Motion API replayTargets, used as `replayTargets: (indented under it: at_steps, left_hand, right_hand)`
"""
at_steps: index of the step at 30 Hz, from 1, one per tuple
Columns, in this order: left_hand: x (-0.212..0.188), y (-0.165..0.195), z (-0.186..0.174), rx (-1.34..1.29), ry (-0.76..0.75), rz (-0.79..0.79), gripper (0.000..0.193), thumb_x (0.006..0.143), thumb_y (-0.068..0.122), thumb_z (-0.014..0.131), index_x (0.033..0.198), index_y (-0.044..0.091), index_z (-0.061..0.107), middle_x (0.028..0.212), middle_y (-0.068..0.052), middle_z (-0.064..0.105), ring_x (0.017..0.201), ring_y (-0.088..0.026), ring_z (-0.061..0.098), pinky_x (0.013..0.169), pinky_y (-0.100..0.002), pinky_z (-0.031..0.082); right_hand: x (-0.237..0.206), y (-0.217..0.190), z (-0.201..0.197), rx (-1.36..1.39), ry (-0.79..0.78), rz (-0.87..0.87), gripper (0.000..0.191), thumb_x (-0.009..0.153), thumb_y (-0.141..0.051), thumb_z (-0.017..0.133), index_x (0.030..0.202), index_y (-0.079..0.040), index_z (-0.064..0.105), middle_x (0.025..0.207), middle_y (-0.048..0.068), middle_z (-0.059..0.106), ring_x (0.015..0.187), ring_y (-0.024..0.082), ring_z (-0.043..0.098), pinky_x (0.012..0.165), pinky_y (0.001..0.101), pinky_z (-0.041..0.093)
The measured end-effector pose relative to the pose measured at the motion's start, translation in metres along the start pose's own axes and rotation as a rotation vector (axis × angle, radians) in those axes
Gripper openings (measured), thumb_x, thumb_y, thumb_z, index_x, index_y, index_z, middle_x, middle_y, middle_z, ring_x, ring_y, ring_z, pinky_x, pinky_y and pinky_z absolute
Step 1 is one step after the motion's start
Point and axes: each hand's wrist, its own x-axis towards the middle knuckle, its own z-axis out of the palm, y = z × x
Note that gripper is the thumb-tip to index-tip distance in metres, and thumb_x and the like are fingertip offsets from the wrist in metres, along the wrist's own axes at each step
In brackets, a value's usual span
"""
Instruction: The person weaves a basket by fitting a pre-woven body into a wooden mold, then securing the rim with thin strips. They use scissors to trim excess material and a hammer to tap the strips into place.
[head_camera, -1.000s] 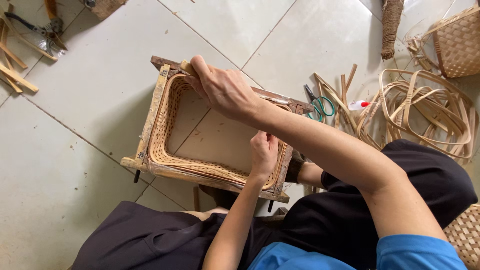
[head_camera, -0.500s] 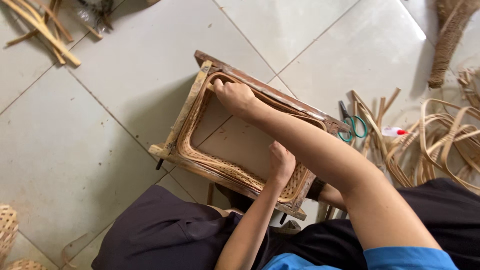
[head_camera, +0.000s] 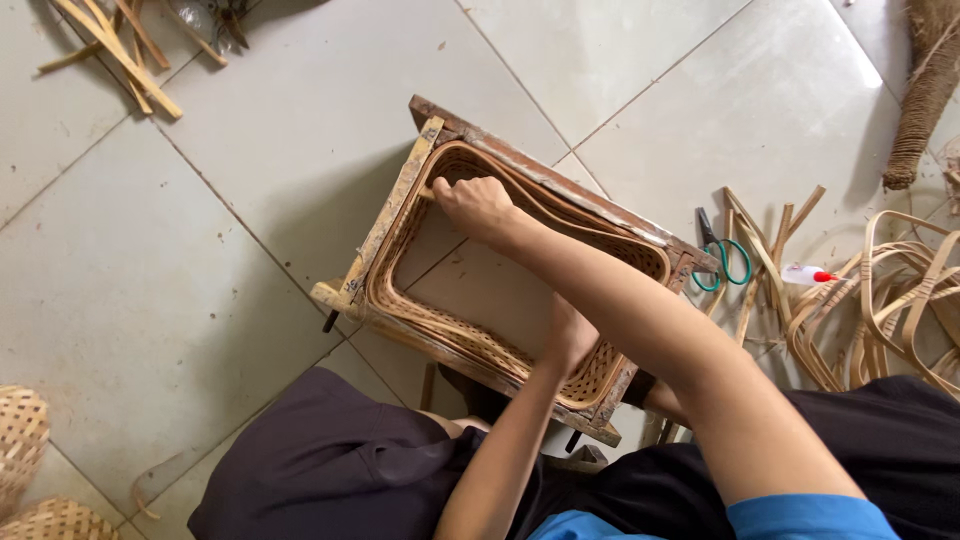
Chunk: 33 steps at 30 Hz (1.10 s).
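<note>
A: Frame position?
B: Rectangular wooden frame (head_camera: 395, 215) on tiled floor (head_camera: 200, 300), woven rattan basket (head_camera: 470, 340) lining it, bottomless.
A: Grips?
B: Right hand (head_camera: 478, 205) fingers curled on smooth rattan strip (head_camera: 560, 200) at far corner. Left hand (head_camera: 570, 335) pressed inside near weave; closure cannot be told.

Both forearms bare; short blue sleeve (head_camera: 800, 520) at lower right of frame. Dark, loose trousers (head_camera: 330, 465) across lower frame; no gloves.
</note>
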Motion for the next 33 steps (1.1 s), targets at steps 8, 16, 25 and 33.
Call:
replayTargets:
  at_steps: [8, 16, 25, 33]
  left_hand:
    - [0.034, 0.009, -0.019, 0.887, 0.019, 0.146, 0.029, 0.101, 0.026, 0.062, 0.111, -0.001, 0.058, 0.099, -0.021, 0.076, 0.070, -0.022, 0.074, 0.051, -0.031, 0.060]
    - [-0.048, -0.022, -0.035, 1.395, -0.283, 0.156, 0.034, 0.086, 0.019, 0.079, 0.111, -0.003, 0.073, 0.098, -0.007, 0.079, 0.087, -0.011, 0.068, 0.079, -0.027, 0.055]
    - [-0.097, -0.028, -0.069, 1.299, 0.087, -0.078, 0.050, 0.079, 0.007, 0.082, 0.126, -0.005, 0.070, 0.114, -0.018, 0.078, 0.096, -0.020, 0.076, 0.083, -0.029, 0.061]
    - [-0.087, -0.021, -0.110, 1.300, 0.175, -0.103, 0.045, 0.080, 0.000, 0.080, 0.124, -0.005, 0.070, 0.115, -0.016, 0.077, 0.097, -0.021, 0.076, 0.083, -0.030, 0.062]
  right_hand:
    - [-0.162, 0.110, -0.134, 0.038, 0.138, 0.016, 0.048, 0.097, -0.035, 0.065, 0.138, -0.010, 0.060, 0.122, 0.013, 0.067, 0.110, 0.030, 0.065, 0.088, 0.0466, 0.056]
    - [-0.364, 0.278, -0.080, 0.035, 0.123, 0.525, 0.034, 0.098, -0.034, 0.063, 0.123, -0.011, 0.067, 0.113, 0.015, 0.071, 0.105, 0.036, 0.068, 0.086, 0.0478, 0.055]
    - [-0.393, 0.334, 0.068, 0.436, 0.174, 0.830, 0.018, 0.091, -0.024, 0.067, 0.104, -0.013, 0.072, 0.105, 0.013, 0.074, 0.100, 0.033, 0.070, 0.087, 0.0453, 0.056]
    - [-0.380, 0.327, 0.087, 0.294, 0.775, 0.971, 0.021, 0.099, -0.023, 0.066, 0.115, -0.010, 0.064, 0.115, 0.017, 0.068, 0.103, 0.035, 0.068, 0.086, 0.0460, 0.057]
